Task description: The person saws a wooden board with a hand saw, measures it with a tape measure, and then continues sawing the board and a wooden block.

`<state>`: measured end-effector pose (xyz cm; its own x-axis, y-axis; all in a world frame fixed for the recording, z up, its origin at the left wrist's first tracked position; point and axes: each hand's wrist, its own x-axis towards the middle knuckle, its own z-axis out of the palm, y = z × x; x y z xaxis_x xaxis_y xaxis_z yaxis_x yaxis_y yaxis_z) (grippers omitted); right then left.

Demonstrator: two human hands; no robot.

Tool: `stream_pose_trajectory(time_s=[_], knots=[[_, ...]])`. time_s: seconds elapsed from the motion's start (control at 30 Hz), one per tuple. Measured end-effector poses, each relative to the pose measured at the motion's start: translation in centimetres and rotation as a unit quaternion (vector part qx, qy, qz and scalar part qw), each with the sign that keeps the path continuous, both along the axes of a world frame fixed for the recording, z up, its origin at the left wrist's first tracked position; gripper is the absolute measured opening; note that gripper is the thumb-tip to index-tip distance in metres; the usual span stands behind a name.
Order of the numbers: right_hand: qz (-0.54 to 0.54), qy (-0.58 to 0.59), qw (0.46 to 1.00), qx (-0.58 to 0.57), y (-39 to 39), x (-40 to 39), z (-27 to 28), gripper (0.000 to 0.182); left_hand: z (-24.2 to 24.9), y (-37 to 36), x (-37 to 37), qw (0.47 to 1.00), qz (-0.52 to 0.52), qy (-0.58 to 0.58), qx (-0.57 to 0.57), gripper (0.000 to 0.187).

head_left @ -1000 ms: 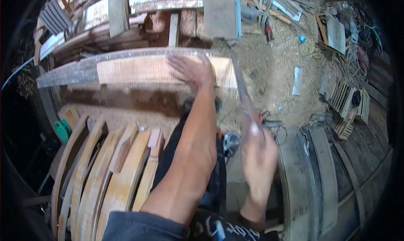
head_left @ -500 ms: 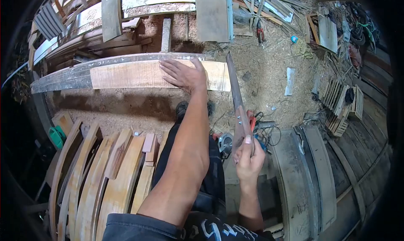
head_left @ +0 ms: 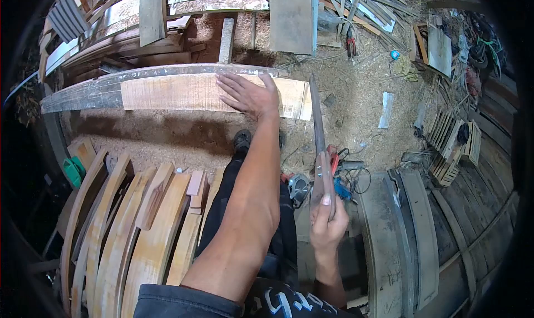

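Note:
My left hand (head_left: 250, 98) lies flat and palm down on a pale wooden board (head_left: 167, 94), its fingers spread and thumb apart. Beneath that board is a long, grey, weathered curved plank (head_left: 80, 99), showing past the left end and along the far edge. In my right hand (head_left: 329, 224) is the wooden handle of a handsaw (head_left: 317, 118), gripped with the thumb along its top. The dark blade points away from me, seen edge-on, right at the board's right end. Near that end, a thin line runs across the board.
Curved timber pieces (head_left: 161, 234) stand side by side at lower left. A circular saw (head_left: 299, 185) sits by my leg, with a red power tool (head_left: 332, 154) and cables beyond. Slatted wood (head_left: 445, 143), pliers (head_left: 351, 44) and a blue tape measure (head_left: 395, 55) lie on the sawdust-covered ground at right.
My right hand has drawn the handsaw slightly back toward me, and its blade stands a little straighter. My left hand keeps its place on the board. The whole view has shifted slightly.

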<state>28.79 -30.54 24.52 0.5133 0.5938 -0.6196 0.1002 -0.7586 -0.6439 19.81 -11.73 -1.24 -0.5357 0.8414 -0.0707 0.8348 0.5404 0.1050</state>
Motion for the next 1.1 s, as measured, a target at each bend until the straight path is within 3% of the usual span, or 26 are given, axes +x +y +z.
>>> stream_pose_trajectory(time_s=[0.33, 0.53, 0.63, 0.77, 0.87, 1.0, 1.1], knots=[[-0.035, 0.041, 0.999, 0.003, 0.0, -0.3, -0.4, 0.033, 0.1, 0.2, 0.0, 1.000, 0.000, 0.006, 0.014, 0.095], [0.001, 0.008, 0.999, 0.042, 0.5, -0.6, -0.6, 0.034, 0.0, 0.1, 0.0, 1.000, -0.002, 0.000, 0.025, 0.096], [0.019, 0.010, 1.000, 0.006, 2.4, 0.5, -1.3, 0.033, -0.1, 0.1, -0.1, 1.000, -0.006, 0.002, 0.025, 0.096], [-0.024, 0.021, 0.999, 0.027, 4.8, 0.7, -3.7, 0.032, -0.2, 0.0, -0.1, 0.999, -0.011, 0.018, 0.032, 0.097], [-0.065, 0.065, 0.996, 0.020, 1.6, 0.8, -1.2, 0.034, -0.1, 0.0, -0.1, 1.000, -0.006, 0.000, 0.031, 0.097], [0.012, -0.007, 0.998, 0.063, 2.3, 0.7, -1.9, 0.037, 0.0, -0.1, -0.1, 1.000, -0.005, -0.005, 0.020, 0.097], [-0.012, 0.043, 0.999, 0.027, 3.4, 1.3, -4.2, 0.036, 0.0, 0.2, 0.0, 1.000, -0.008, -0.001, 0.026, 0.097]])
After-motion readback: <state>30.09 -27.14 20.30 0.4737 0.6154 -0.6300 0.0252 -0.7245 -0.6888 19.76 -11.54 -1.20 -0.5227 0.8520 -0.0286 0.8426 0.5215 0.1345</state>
